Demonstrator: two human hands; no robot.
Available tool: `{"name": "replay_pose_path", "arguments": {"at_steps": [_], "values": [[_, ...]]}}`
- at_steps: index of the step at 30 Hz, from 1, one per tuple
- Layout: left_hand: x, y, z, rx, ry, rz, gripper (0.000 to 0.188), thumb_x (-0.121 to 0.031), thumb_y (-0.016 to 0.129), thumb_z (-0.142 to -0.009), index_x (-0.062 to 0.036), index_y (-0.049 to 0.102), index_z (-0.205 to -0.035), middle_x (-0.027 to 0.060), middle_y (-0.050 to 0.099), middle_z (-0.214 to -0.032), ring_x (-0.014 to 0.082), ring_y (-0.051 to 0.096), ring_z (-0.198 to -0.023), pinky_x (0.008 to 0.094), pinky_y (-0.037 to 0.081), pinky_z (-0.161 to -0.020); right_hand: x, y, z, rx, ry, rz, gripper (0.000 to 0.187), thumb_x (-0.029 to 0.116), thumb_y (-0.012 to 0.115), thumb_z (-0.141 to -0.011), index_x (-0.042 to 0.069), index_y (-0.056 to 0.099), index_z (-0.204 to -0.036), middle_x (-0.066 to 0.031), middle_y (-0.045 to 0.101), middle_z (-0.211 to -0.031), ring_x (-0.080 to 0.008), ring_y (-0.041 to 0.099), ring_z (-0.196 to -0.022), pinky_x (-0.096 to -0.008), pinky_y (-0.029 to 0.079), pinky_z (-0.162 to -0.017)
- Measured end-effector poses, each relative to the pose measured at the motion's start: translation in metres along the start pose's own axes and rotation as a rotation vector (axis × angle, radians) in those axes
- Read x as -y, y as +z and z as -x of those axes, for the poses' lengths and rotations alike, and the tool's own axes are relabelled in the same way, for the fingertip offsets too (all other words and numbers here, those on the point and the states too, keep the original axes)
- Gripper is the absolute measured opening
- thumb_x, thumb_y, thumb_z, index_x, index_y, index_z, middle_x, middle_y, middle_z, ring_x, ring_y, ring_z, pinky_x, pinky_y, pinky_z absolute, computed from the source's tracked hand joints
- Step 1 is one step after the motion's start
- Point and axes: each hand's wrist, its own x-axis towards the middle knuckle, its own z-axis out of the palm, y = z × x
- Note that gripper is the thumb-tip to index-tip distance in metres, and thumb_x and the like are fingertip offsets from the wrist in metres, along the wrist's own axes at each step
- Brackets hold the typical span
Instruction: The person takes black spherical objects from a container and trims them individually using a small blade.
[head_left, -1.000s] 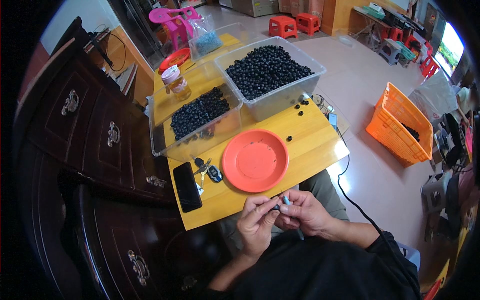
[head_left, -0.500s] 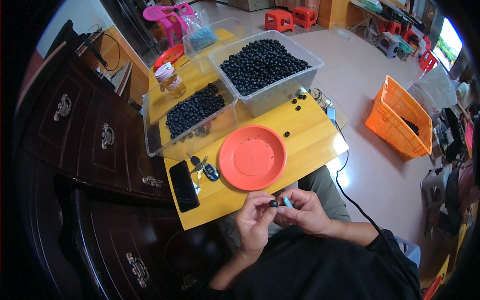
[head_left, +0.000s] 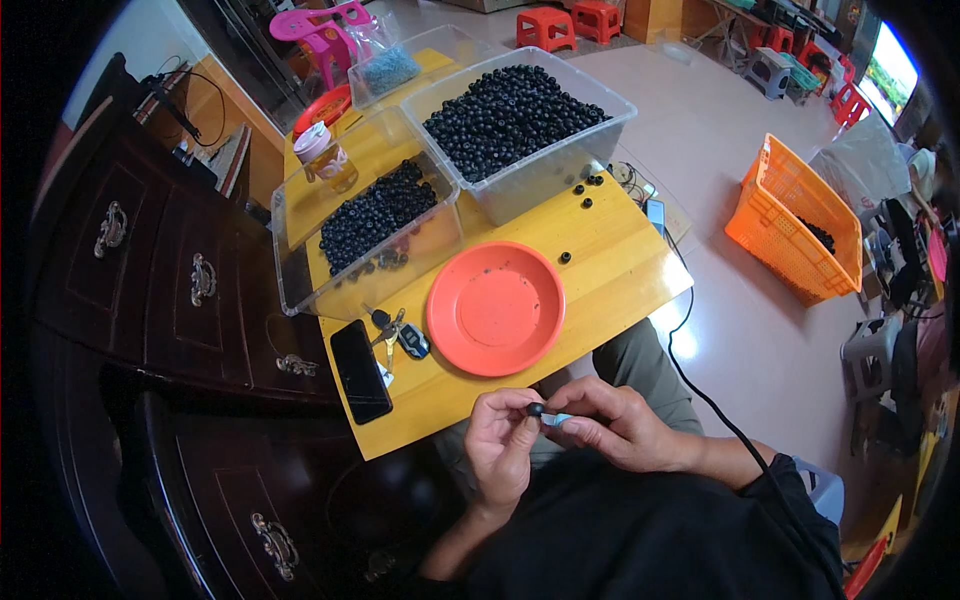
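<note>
My left hand [head_left: 502,445] pinches a small round black piece [head_left: 535,410] between thumb and fingers, just in front of the table. In my right hand [head_left: 625,425], closed fingers hold a small light-blue tool [head_left: 563,420]; its pale end reaches the black piece, and its exact kind is too small to tell. Beyond my hands a shallow red basin [head_left: 495,310] rests on the yellow table [head_left: 620,270], with tiny dark bits inside. One loose black piece [head_left: 565,257] lies right of the basin.
Behind the basin stand a clear bin [head_left: 450,225] partly filled with black pieces and a fuller clear bin [head_left: 520,200]. A phone [head_left: 360,372] and keys [head_left: 398,335] lie at left. A lidded drink bottle [head_left: 325,158] stands farther back. An orange basket [head_left: 790,225] sits at right.
The blue tool has turned and moved left, so its pale end meets the black piece. My view has shifted slightly; the items on the table have stayed put.
</note>
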Motion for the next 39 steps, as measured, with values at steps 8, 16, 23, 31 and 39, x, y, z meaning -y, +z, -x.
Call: {"name": "replay_pose_path", "arguments": {"at_steps": [8, 16, 23, 31, 39], "values": [[-0.001, -0.001, 0.001, 0.058, 0.014, -0.034, 0.019, 0.005, 0.059, -0.081, 0.0033, 0.049, -0.098, 0.0136, 0.054, -0.099, 0.0161, 0.053, -0.09, 0.026, 0.042, -0.082, 0.002, -0.001, 0.001, 0.013, 0.017, 0.071, 0.021, 0.009, 0.055, -0.09, 0.001, 0.05, -0.109, -0.0082, 0.061, -0.077, -0.0128, 0.058, -0.067, -0.0259, 0.045, -0.06], [0.0, -0.009, 0.002, 0.104, -0.087, 0.016, 0.017, 0.001, 0.054, -0.088, 0.0031, 0.048, -0.103, 0.0112, 0.054, -0.1, 0.0131, 0.055, -0.083, 0.0244, 0.047, -0.074, 0.005, -0.003, 0.002, 0.044, -0.011, 0.204, 0.024, 0.011, 0.054, -0.091, -0.001, 0.048, -0.11, -0.0114, 0.064, -0.087, -0.0171, 0.064, -0.076, -0.0263, 0.049, -0.067], [-0.003, -0.01, 0.005, 0.109, -0.142, 0.135, 0.017, -0.001, 0.055, -0.088, 0.0031, 0.049, -0.104, 0.0105, 0.054, -0.099, 0.0127, 0.055, -0.083, 0.0235, 0.046, -0.072, 0.008, -0.001, 0.002, 0.049, -0.029, 0.128, 0.022, 0.009, 0.054, -0.09, 0.0, 0.049, -0.11, -0.0106, 0.063, -0.083, -0.0172, 0.063, -0.072, -0.0266, 0.048, -0.064], [-0.007, -0.003, 0.005, 0.119, -0.084, 0.073, 0.018, 0.0, 0.06, -0.083, 0.0037, 0.051, -0.098, 0.014, 0.054, -0.101, 0.017, 0.055, -0.089, 0.0278, 0.044, -0.082, 0.016, -0.002, 0.005, 0.054, 0.09, -0.058, 0.021, 0.008, 0.055, -0.09, 0.0, 0.052, -0.11, -0.0054, 0.059, -0.08, -0.0091, 0.056, -0.072, -0.0243, 0.045, -0.065], [-0.009, -0.004, 0.006, 0.146, -0.068, 0.036, 0.019, 0.001, 0.059, -0.082, 0.0035, 0.05, -0.098, 0.014, 0.054, -0.101, 0.0173, 0.054, -0.09, 0.028, 0.044, -0.083, 0.021, -0.005, 0.006, 0.087, 0.097, -0.09, 0.02, 0.008, 0.056, -0.09, 0.001, 0.054, -0.109, -0.0035, 0.059, -0.083, -0.0068, 0.053, -0.072, -0.0224, 0.043, -0.064]]}}
